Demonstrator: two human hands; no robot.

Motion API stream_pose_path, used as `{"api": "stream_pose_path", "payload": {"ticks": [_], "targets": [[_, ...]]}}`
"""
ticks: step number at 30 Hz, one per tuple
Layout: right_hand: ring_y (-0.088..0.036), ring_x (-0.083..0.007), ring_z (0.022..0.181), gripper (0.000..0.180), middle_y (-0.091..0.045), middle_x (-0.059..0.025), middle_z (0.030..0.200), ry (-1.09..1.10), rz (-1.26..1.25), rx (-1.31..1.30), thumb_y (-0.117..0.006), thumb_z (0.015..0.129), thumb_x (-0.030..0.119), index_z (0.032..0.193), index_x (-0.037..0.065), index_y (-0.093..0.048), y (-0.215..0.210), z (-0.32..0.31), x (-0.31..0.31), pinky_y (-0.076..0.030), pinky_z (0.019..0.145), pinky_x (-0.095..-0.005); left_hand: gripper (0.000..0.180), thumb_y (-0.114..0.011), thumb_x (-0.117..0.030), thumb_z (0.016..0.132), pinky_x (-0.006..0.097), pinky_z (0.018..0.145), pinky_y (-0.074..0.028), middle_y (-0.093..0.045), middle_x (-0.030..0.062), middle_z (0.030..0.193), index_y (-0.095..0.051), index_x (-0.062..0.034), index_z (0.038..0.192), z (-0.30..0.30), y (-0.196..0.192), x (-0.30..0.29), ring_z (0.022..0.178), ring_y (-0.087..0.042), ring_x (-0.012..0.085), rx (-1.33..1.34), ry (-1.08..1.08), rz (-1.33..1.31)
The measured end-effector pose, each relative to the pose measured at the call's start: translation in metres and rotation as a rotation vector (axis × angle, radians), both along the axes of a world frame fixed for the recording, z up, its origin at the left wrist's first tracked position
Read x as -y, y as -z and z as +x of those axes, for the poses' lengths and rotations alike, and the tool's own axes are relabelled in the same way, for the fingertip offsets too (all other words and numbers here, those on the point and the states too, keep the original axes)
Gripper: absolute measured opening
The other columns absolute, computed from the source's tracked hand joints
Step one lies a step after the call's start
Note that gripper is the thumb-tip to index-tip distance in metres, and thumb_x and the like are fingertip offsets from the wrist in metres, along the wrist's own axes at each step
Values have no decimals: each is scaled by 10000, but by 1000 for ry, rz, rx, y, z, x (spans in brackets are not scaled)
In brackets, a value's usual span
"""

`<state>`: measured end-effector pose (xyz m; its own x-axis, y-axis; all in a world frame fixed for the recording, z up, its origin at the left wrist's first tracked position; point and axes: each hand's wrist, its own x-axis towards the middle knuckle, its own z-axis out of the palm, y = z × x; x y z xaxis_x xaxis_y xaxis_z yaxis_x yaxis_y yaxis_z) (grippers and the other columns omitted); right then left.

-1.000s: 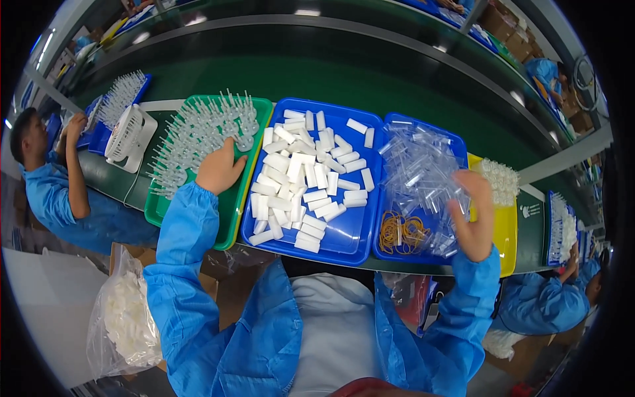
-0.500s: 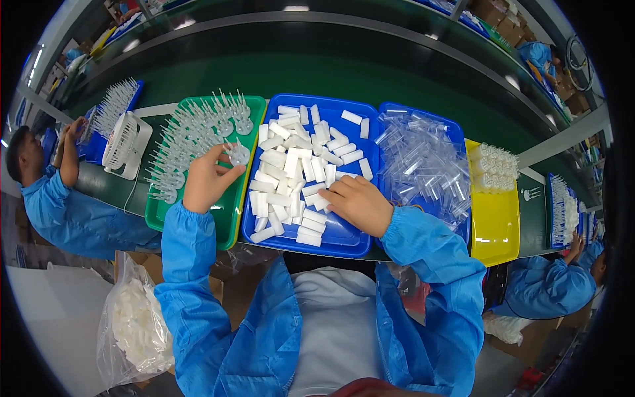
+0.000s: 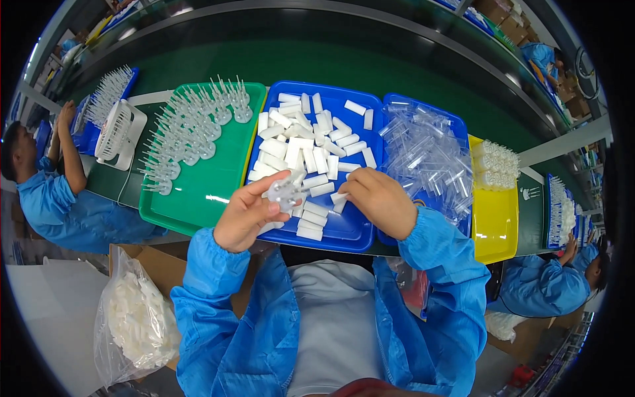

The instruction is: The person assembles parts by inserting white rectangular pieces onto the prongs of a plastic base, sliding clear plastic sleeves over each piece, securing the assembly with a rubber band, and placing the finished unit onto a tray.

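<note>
My left hand [image 3: 243,217] is closed on a clear plastic pronged piece [image 3: 284,192], held above the near left of the middle blue tray [image 3: 356,231]. My right hand [image 3: 385,204] pinches a short white stick [image 3: 338,199] over the same tray, a little right of the pronged piece and apart from it. Many more white sticks [image 3: 272,147] lie loosely piled in that tray. On its left, the green tray [image 3: 205,188] bears several rows of the same pronged pieces [image 3: 198,126], standing prongs up.
Clear plastic tubes [image 3: 423,155] fill another blue tray to the right. Beyond it, a yellow tray [image 3: 495,228] carries white clustered pieces [image 3: 495,165]. A white fan [image 3: 122,135] stands at the left. Co-workers in blue sit on both sides. A bag of white pieces [image 3: 139,317] sits below left.
My left hand has moved right and nearer, carrying the pronged piece from the green tray to the middle blue tray. My right hand has lifted a white stick and shifted slightly right.
</note>
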<state>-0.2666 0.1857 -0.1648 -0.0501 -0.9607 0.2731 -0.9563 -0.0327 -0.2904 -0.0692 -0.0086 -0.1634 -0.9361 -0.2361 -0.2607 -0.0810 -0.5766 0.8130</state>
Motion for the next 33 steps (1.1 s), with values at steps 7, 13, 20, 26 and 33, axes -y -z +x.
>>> {"api": "stream_pose_path", "payload": {"ticks": [7,13,20,26,33], "targets": [[-612,-257,804,175,-612,-135,1024,168,-63,470,-576,832,6,984,35,-493,-23,11,-40,-488,717,-312,540,-640,-53,853,260,719,-528,-537,105,1254,-443,-16,1354,5,39,-36,961,-591,145,-181,-18,-19],[-559,-235,754,211,-590,-139,954,205,-239,735,-566,787,-8,969,35,-470,-12,23,-64,-457,680,-297,519,-669,-17,825,261,759,-542,-520,56,1025,-489,4,1310,0,44,-50,926,-587,144,-224,-92,-96],[-578,-250,809,265,-600,-109,966,186,-218,375,-656,708,-13,952,36,-565,-28,29,-54,-473,694,-309,503,-690,30,787,268,813,-554,-481,44,962,-530,16,1264,2,49,-54,903,-573,141,-228,-127,-161],[-617,-232,846,317,-622,-105,1036,139,-214,-75,-693,660,59,967,116,-639,-29,34,-56,-494,657,-303,501,-693,39,778,268,791,-568,-443,32,917,-543,5,1254,1,50,-59,869,-541,120,-176,-127,-187],[-630,-210,789,331,-637,-127,1076,111,-282,-369,-708,675,116,999,163,-658,-24,39,-55,-451,588,-285,494,-683,52,779,258,778,-568,-430,36,908,-555,-12,1252,0,50,-61,837,-490,97,-163,-83,-208]]}}
